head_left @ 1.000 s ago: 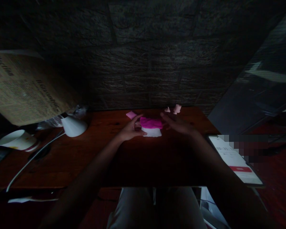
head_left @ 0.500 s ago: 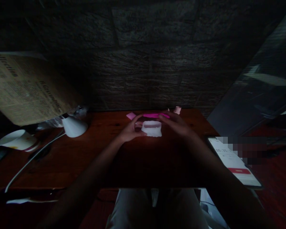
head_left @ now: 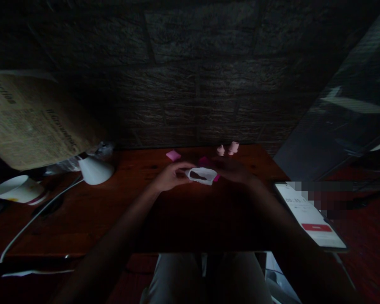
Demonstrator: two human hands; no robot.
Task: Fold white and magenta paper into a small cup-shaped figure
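Observation:
A small white hollow piece (head_left: 210,175) with a wavy rim is tilted so that I look through its opening to the dark wood. My left hand (head_left: 169,177) grips its left end between thumb and fingers. Close behind it is a magenta piece (head_left: 204,161), partly covered by the white rim and by my right hand. My right hand (head_left: 233,169) is closed on the magenta piece at the right; its fingers are dark and partly hidden. On the table beyond lie a small pink cushion-shaped piece (head_left: 173,155), a pale pink goblet-shaped piece (head_left: 233,147) and a small pink knobbed piece (head_left: 221,150).
The wooden table (head_left: 114,219) meets a dark brick wall (head_left: 190,84). To the left are a white cone (head_left: 96,170) with a cable, a paper cup (head_left: 17,190) and a printed brown paper bag (head_left: 34,120). A phone (head_left: 310,215) lies at the right edge.
The white piece has tipped, its opening now facing me more. The magenta piece has gone from above the white piece to close behind it. My right hand has moved slightly down, uncovering the pink pieces.

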